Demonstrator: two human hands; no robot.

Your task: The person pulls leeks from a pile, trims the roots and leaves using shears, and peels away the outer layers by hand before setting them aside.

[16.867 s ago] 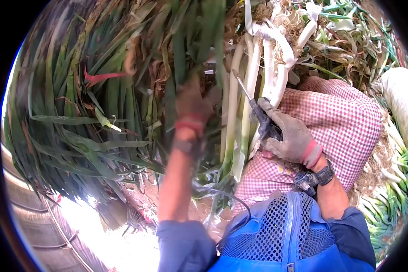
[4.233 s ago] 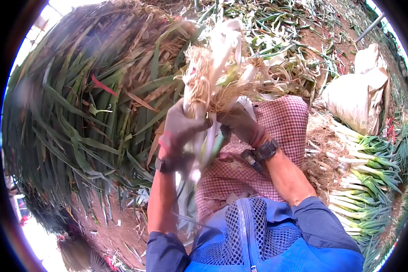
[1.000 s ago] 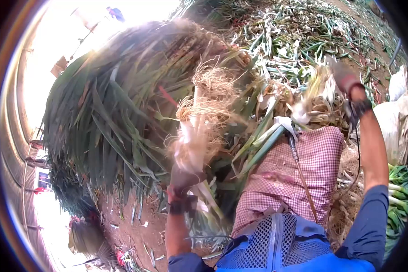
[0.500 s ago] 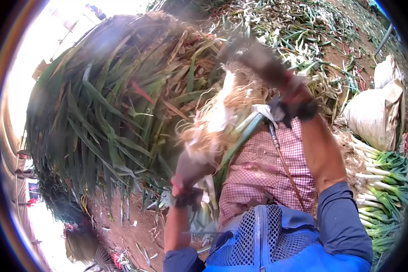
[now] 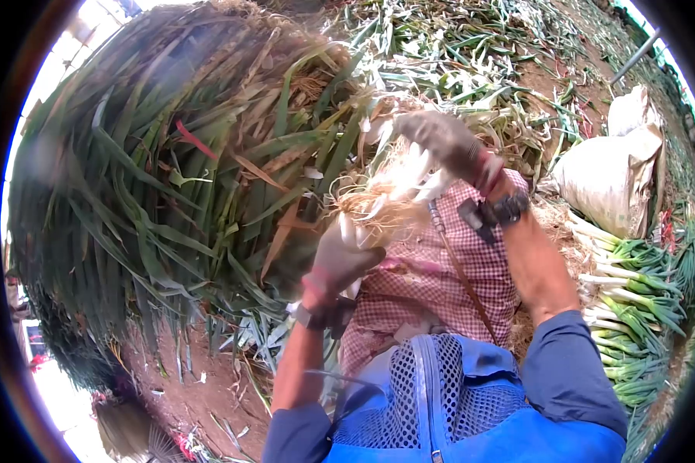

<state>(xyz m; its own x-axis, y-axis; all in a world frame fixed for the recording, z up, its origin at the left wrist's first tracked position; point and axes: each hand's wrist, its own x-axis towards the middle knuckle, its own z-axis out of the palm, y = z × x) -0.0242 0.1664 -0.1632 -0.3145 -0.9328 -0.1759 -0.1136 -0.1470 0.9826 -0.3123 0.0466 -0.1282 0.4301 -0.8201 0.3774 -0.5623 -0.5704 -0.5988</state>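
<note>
Gloved in grey, my left hand is wrapped round the white stalks of a few green onions, just above my lap. Their pale, stringy roots spread out past the fingers. My right hand, in a dark glove, is up and to the right, its fingers bent over more white stalks and loose peel; what exactly it grips is blurred. Beneath both hands lies a red checked cloth over my legs, with a thin brown hose across it.
A large heap of untrimmed green onions rises at the left. Trimmed onions lie in a row at the right, below a whitish sack. Leaf scraps cover the ground ahead.
My right hand has come down slightly, its fingers now bent over the stalks. My left hand remains closed round its stalks. The camera view has shifted, moving the heap leftward.
</note>
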